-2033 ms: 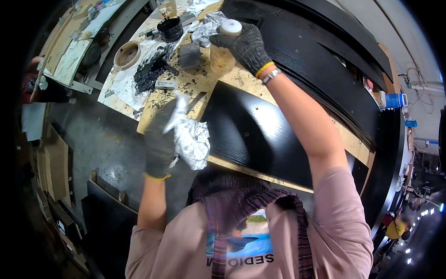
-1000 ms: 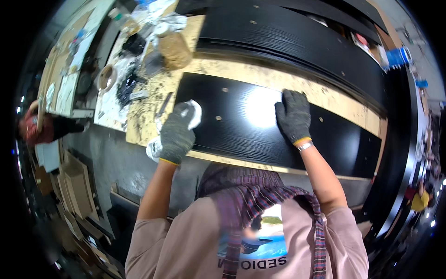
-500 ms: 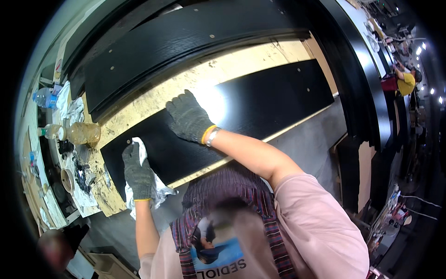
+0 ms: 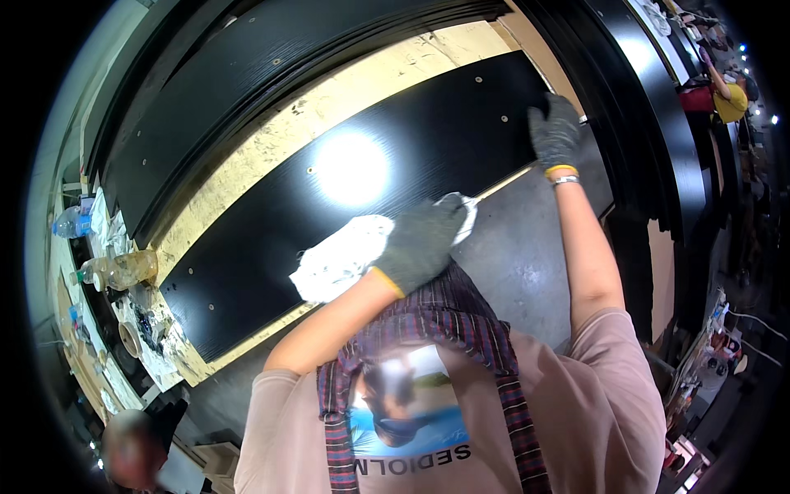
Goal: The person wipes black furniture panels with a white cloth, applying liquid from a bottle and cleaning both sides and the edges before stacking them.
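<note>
A long black panel [image 4: 428, 136] with small round fittings near both ends lies slantwise before me on a pale wooden board [image 4: 271, 136]. My left hand [image 4: 418, 247], in a dark grey knit glove with a yellow cuff, presses a white cloth [image 4: 341, 259] near the panel's front edge. The cloth shows on both sides of that hand, whose fingertips are partly hidden in it. At the panel's right end is my right hand [image 4: 555, 136], gloved alike, thumb apart and fingers stretched along the end edge. It holds no cloth.
More black panels [image 4: 247, 70] are stacked behind, and others [image 4: 617, 107] stand at the right. Plastic bottles [image 4: 127, 270] and a tape roll [image 4: 130, 337] sit at the left. One person [image 4: 728, 99] is far right; another [image 4: 136, 449] is lower left.
My left hand has moved rightward from the panel's left end with the white cloth. My right hand has gone from the panel's middle to its right end. The view has shifted too.
</note>
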`<state>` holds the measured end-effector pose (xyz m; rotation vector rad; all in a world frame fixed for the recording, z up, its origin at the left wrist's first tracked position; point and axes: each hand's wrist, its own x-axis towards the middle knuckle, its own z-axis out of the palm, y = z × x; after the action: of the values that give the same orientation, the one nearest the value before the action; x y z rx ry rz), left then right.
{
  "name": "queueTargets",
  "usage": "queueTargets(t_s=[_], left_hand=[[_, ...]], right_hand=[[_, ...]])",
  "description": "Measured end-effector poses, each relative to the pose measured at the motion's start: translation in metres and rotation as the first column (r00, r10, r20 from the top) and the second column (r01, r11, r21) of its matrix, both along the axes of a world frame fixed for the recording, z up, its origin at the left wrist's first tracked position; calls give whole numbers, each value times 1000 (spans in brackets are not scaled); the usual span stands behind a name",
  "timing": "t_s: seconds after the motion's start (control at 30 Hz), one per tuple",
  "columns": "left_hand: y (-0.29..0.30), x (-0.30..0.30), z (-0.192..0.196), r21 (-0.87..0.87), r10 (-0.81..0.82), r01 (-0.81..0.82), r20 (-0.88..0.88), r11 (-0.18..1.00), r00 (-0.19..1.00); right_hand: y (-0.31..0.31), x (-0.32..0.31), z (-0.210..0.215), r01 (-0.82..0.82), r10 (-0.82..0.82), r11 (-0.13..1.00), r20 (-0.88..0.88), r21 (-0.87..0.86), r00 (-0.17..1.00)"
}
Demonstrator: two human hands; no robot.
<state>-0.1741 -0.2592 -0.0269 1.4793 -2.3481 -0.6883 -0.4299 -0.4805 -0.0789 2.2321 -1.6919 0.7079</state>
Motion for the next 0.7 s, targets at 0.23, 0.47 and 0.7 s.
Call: queueTargets(t_s=[0.23, 0.47, 0.7], left_hand=[[13, 24, -9, -81, 331, -331, -21, 940, 943], [-25, 8, -10, 203, 481, -438, -423, 876, 768], [-100, -18, -12, -90, 399, -467, -395, 880, 828]], right_hand=[[-34, -79, -43, 43, -146, 951, 321, 307, 936], [-25, -70, -60, -6, -105, 981, 559, 194, 822], [-18, -57, -65, 83, -102, 995, 605, 59, 790]])
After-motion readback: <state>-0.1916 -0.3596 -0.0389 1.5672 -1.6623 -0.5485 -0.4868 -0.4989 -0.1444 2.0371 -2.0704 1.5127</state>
